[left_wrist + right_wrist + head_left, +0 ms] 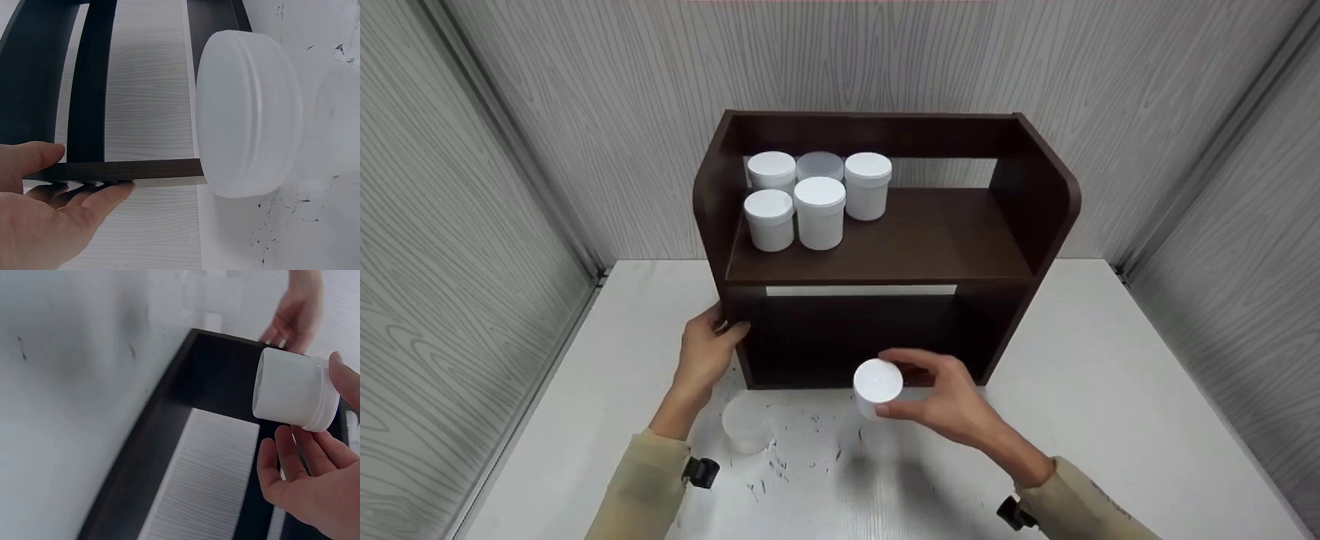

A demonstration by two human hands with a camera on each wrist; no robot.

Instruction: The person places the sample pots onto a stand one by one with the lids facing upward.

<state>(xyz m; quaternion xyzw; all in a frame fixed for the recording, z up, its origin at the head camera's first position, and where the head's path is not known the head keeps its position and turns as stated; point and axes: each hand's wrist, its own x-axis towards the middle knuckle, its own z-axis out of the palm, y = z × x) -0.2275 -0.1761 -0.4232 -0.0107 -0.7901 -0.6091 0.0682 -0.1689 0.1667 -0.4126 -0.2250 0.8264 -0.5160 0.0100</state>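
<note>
My right hand [949, 401] holds a white lidded jar [877, 384] by its lid, thumb on one side and fingers on the other. The jar is in front of the lower compartment of a dark brown wooden shelf [952, 232]. In the right wrist view the jar [289, 388] lies sideways across the picture, its lid between thumb and fingers. My left hand [706, 352] grips the front edge of the shelf's left side panel [129, 170], with the thumb on the inner face and the fingers on the outer.
Several white lidded jars [820, 214] stand grouped on the left of the upper shelf, one with a greyer, translucent lid [820, 163] at the back. A translucent jar [748, 426] stands on the white table [1110, 420] beside my left wrist. Dark marks speckle the tabletop.
</note>
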